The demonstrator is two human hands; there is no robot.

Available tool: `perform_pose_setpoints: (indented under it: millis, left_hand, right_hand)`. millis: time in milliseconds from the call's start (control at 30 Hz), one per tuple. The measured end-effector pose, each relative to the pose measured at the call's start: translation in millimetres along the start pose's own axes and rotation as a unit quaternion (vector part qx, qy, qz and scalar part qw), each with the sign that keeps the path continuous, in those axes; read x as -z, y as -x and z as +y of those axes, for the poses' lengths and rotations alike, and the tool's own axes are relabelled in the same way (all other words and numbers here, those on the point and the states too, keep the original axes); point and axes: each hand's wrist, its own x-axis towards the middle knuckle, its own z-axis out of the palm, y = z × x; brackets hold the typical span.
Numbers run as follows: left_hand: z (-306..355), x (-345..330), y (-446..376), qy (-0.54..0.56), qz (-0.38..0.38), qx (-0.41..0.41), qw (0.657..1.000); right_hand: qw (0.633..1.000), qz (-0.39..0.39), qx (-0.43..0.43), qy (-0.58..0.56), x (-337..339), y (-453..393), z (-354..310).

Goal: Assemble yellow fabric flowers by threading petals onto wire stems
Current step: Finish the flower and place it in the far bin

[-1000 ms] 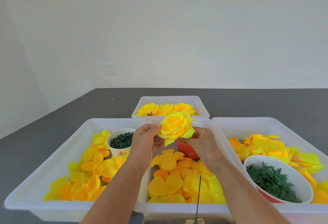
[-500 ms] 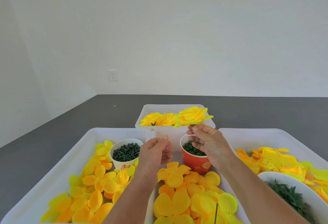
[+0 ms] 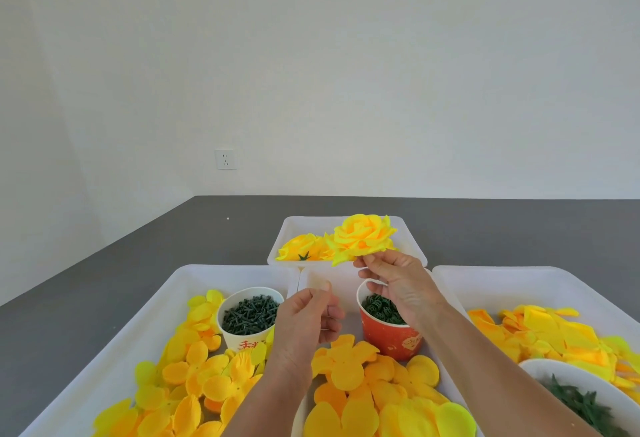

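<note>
The right hand pinches the finished yellow flower from below with its fingers, just above the red cup. Left of this cup, the left hand is loosely curled, holding nothing visible.

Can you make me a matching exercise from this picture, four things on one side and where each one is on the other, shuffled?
Things:
1. assembled yellow flower
2. white cup
3. red cup
4. wall outlet

Places:
A. in the left tray, full of small dark pieces
B. held in the right hand above the far tray
C. on the white wall, upper left
D. in the middle tray, below the right hand

Pairs: 1-B, 2-A, 3-D, 4-C
</note>
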Motion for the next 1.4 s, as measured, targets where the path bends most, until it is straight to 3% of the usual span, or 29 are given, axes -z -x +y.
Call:
perform_pose_setpoints:
  millis: [433, 600, 933, 1400]
  left_hand:
    - [-6, 0, -4, -0.056, -0.013, -0.009, 0.998]
    - [-7, -1, -5, -0.061, -0.013, -0.009, 0.998]
    - [-6, -2, -7, -0.071, -0.015, -0.014, 0.997]
    - [-4, -2, -3, -0.072, -0.021, -0.004, 0.997]
  right_hand:
    - [0.986, 0.160, -0.030, -0.036, 7, -33, -3]
    - [0.987, 0.153, -0.042, -0.013, -8, -58, -8]
    - [0.988, 0.067, -0.092, -0.103, -10, -68, 3]
    - [0.974, 0.155, -0.078, -0.149, 20, -70, 1]
